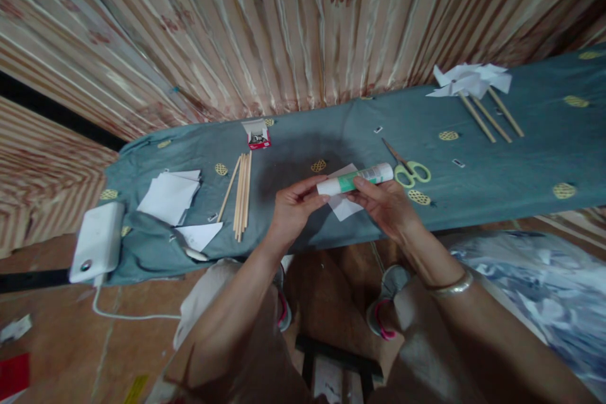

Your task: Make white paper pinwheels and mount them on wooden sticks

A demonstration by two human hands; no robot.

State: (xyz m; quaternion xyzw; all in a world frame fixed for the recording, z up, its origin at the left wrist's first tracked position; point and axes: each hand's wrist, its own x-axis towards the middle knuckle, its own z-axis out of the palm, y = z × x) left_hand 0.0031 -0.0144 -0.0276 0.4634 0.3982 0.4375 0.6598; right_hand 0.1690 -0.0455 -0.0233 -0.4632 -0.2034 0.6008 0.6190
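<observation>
Now the left hand point(294, 207) pinches the green-and-white tube point(348, 182) by one end — the right hand point(388, 205) grasps its body.

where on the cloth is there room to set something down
Free cloth: the right end, past the pinwheels, and between the red box and scissors, bar a small label. Crowded: the left end, with its paper stack and sticks, and around the held tube.
</observation>
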